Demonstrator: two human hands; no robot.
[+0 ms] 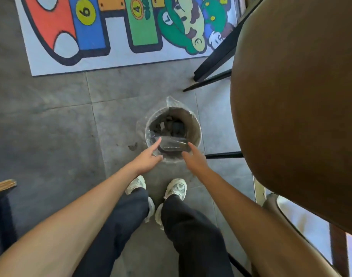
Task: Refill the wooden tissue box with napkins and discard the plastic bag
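Observation:
A clear, flattened plastic bag [172,144] lies across the near rim of a small round waste bin [196,124] on the floor. The bin has a clear liner and dark rubbish inside. My left hand [146,158] reaches to the bag's left end with index finger and thumb spread. My right hand [194,156] reaches to its right end with fingers extended, a fingertip at the bag's corner. Neither hand is closed around the bag. The wooden tissue box and napkins are not in view.
A large brown rounded surface [301,108] fills the right side, with black furniture legs [215,62] beside the bin. A colourful game rug [115,33] lies on the grey tiled floor beyond. My white shoes [176,188] stand just short of the bin.

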